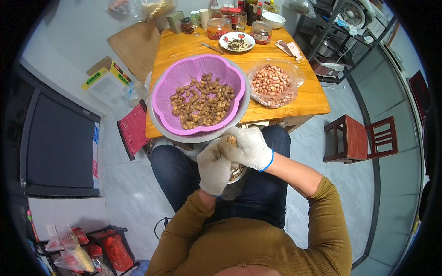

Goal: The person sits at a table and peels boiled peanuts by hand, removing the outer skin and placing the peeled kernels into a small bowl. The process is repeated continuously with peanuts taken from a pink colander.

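My left hand [214, 167] and my right hand [250, 148], both in white knit work gloves, meet over my lap. Between their fingers they grip an unshelled peanut [231, 140]. Just beneath them, a container [238, 180] between my thighs holds broken shells, partly hidden by the gloves. Beyond my hands, a purple plastic colander [160, 103] with unshelled peanuts [203, 103] sits in a wide metal basin [246, 103] on the wooden table [304, 103]. To the colander's right lies a clear plastic bag [297, 74] of shelled peanuts [271, 81].
Behind the colander are a knife [212, 48], a floral plate [224, 43] with dark bits, and several jars, one a lidless glass jar [261, 32]. A red wooden chair [355, 139] stands right of the table, a pink stool [134, 128] left. My knees are by the table's front edge.
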The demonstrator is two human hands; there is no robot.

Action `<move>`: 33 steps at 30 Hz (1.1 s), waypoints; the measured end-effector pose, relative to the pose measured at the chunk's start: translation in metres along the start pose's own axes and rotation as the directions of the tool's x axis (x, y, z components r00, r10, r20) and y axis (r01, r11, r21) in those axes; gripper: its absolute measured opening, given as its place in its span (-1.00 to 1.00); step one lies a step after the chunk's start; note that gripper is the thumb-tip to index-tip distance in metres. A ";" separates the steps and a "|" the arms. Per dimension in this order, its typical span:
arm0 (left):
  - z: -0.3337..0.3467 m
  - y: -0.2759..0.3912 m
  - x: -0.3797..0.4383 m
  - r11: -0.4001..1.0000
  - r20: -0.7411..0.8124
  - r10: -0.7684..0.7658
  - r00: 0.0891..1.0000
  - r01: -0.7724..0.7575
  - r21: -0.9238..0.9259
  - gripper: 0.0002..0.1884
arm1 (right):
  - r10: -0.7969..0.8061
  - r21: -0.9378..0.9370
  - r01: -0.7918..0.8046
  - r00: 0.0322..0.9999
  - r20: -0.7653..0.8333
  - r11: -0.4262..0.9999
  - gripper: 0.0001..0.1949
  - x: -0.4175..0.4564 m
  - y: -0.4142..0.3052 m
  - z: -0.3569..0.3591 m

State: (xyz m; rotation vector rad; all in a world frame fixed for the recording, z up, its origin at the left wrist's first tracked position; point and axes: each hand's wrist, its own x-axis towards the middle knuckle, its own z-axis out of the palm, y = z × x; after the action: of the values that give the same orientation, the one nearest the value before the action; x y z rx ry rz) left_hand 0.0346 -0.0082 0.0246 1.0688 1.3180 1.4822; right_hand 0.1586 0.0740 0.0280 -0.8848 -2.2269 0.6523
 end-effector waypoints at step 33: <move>-0.021 -0.015 0.030 0.865 0.073 -0.169 0.983 0.183 -0.467 -0.69 | 0.310 0.367 -0.244 0.941 -0.134 0.898 -0.65 0.001 -0.040 0.006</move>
State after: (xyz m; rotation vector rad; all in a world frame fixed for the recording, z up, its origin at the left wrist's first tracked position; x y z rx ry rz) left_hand 0.0072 0.0166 0.0096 0.6299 0.9305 1.5338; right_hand 0.1370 0.0475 0.0504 -1.0416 -1.7573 1.0134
